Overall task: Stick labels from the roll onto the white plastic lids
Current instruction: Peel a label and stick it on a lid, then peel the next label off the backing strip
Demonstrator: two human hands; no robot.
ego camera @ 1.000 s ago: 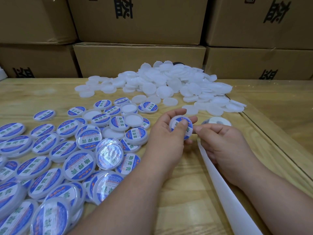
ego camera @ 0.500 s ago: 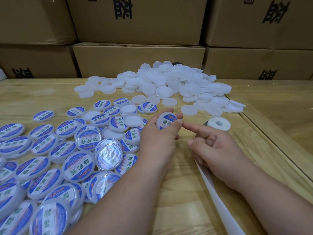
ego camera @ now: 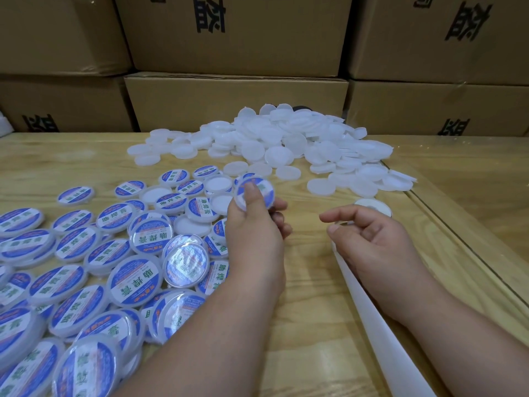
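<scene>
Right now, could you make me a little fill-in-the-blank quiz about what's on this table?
1. The left hand holds one lid that bears a ____ label.
2. The right hand holds ____.
3. The heap of plain white lids lies on the ____ side of the table.
4. Behind the table stand cardboard ____.

Missing words: blue; nothing; far; boxes

Blue-labelled lid (ego camera: 259, 190) held tilted, plain white lids (ego camera: 286, 141) heaped beyond, label roll (ego camera: 375, 206) flat

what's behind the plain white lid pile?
Stacked cardboard boxes stand behind the pile of unlabeled white lids. A small dark object peeks over the pile's top edge; the lids cover the rest of it, so it can't be identified.
</scene>
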